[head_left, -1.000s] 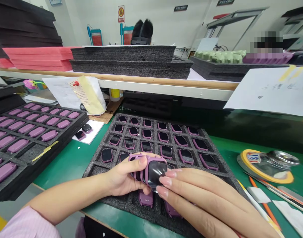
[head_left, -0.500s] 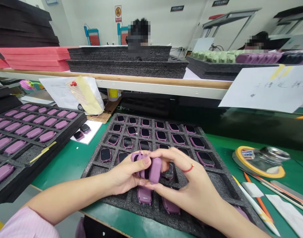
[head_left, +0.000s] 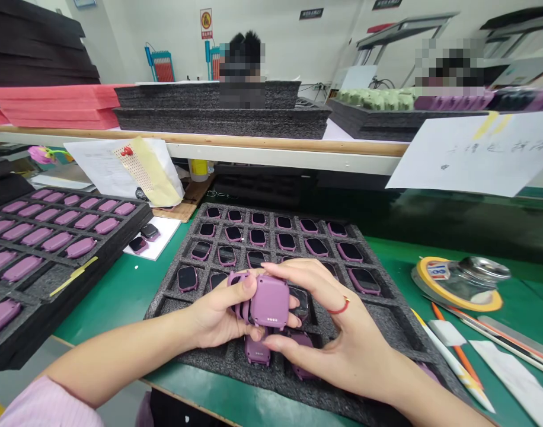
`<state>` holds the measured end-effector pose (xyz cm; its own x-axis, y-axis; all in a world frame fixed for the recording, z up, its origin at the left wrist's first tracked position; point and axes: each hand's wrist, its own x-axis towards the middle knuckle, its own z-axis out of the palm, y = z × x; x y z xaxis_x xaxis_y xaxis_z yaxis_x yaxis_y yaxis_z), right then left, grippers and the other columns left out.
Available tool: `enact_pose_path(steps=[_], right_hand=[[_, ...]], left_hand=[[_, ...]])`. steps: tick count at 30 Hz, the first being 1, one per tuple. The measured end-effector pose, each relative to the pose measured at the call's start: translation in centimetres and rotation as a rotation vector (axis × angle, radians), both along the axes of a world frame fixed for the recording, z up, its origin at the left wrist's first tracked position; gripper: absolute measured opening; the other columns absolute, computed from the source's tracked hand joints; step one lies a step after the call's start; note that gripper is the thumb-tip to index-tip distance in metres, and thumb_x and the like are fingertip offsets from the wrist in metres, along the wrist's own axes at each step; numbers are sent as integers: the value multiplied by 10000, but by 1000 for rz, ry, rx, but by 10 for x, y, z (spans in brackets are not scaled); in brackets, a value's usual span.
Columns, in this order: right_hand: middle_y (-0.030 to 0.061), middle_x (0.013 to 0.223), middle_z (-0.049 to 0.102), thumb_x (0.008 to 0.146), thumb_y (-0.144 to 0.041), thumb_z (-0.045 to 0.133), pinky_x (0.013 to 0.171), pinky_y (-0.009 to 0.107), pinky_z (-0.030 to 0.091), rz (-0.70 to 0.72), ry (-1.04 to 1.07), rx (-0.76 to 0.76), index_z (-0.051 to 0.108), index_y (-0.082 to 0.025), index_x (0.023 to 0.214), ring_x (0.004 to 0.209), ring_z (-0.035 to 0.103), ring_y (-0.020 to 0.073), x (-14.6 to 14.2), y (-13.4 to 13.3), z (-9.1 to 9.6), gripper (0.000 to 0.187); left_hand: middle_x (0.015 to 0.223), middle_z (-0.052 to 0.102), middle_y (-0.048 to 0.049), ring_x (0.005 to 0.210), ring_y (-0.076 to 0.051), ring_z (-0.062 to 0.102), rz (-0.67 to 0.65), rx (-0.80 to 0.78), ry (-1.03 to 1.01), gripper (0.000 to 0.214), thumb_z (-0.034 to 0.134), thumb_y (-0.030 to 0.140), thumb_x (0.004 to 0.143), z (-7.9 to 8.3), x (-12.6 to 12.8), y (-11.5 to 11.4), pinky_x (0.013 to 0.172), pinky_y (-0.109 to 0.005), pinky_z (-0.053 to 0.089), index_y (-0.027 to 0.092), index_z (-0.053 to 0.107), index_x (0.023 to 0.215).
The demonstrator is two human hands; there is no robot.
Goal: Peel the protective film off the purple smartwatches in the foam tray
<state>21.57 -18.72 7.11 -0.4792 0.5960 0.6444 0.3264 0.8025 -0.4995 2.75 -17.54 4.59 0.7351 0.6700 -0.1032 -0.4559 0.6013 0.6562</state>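
My left hand (head_left: 216, 311) is closed around a small stack of purple smartwatches, its thumb pressed at their left edge. The front purple smartwatch (head_left: 271, 302) turns its back towards me, with a row of small metal contacts near its lower edge. My right hand (head_left: 334, 320) curls round that smartwatch from the right, forefinger at its top edge and other fingertips behind it. The right thumb sits just below, apart from its lower edge. Under both hands lies a dark foam tray (head_left: 165, 305) of smartwatches, mostly screen up; a few near the front lie back up, such as one purple smartwatch (head_left: 257, 354).
Another foam tray (head_left: 71, 284) with purple smartwatches stands at left. Two smartwatches (head_left: 150, 231) lie on white paper. At right are a glass dispenser (head_left: 471, 281), pens (head_left: 453, 362) and a white cloth (head_left: 516, 382). A shelf (head_left: 275, 151) crosses ahead; people sit beyond.
The front smartwatch has turned from edge-on to showing its back flat to me. My right thumb has come away from its lower edge. The view has shifted slightly.
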Motion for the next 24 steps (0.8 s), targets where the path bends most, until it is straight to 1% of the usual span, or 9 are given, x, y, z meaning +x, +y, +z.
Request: enact_pose_path(steps=[4,7,10,13,15,16,20,22,24], right_hand=[[66,1068,736,812,-259,759,891,430,562,-85,-53,96,606,-258,1238,967,693,240,11,5,8,453],[78,1070,737,791,-280,757,880,444,572,-272,-56,67,631,-247,1186,963,701,258,33,12,6,415],[80,1057,726,801,-301,729,841,446,587,-421,-124,-8,648,-238,1132,952,705,265,65,16,-11,347],[82,1057,707,826,-352,713,852,469,593,-414,-279,-90,687,-244,1103,971,702,266,94,10,-34,299],[90,1095,697,840,-403,710,870,511,589,-385,-366,-136,710,-266,1130,1006,698,282,107,5,-45,320],[92,1120,693,854,-414,701,883,527,585,-374,-381,-153,713,-279,1151,1026,696,287,110,4,-47,326],[69,1114,702,925,-328,645,930,476,570,-398,-203,-129,695,-292,1155,1047,686,245,96,1,-32,238],[53,1060,707,929,-281,649,901,419,576,-376,-116,-93,682,-287,1106,1009,685,217,75,1,-14,180],[57,1072,699,900,-276,695,904,391,568,-258,-134,-68,656,-266,1034,1020,675,210,49,0,3,140]], left_hand=[[854,752,-103,699,-167,731,59,-22,72,534,815,525,731,0,1,0,462,-143,476,117,696,1054],[916,761,-105,779,-197,760,148,-85,153,427,856,396,722,1,0,4,504,-135,496,142,678,1015],[965,763,-108,711,-164,754,272,-134,225,288,803,308,779,4,-1,8,404,-100,383,145,668,974],[901,762,-83,376,-30,532,375,-148,234,241,699,360,851,6,-2,10,303,-127,226,133,667,924],[911,767,-82,326,7,413,396,-146,237,235,683,349,860,6,-1,10,305,-131,222,130,683,946],[934,770,-89,344,7,421,400,-143,241,233,694,326,854,6,0,9,320,-127,251,130,695,979],[1022,766,-139,480,-28,538,358,-155,219,262,736,275,836,6,3,5,429,-127,404,104,725,1033],[973,760,-146,494,-44,553,313,-185,191,305,714,357,863,6,3,5,422,-131,405,88,729,1004],[876,739,-118,470,-48,539,262,-195,160,380,688,454,873,5,2,5,369,-124,340,91,725,983]])
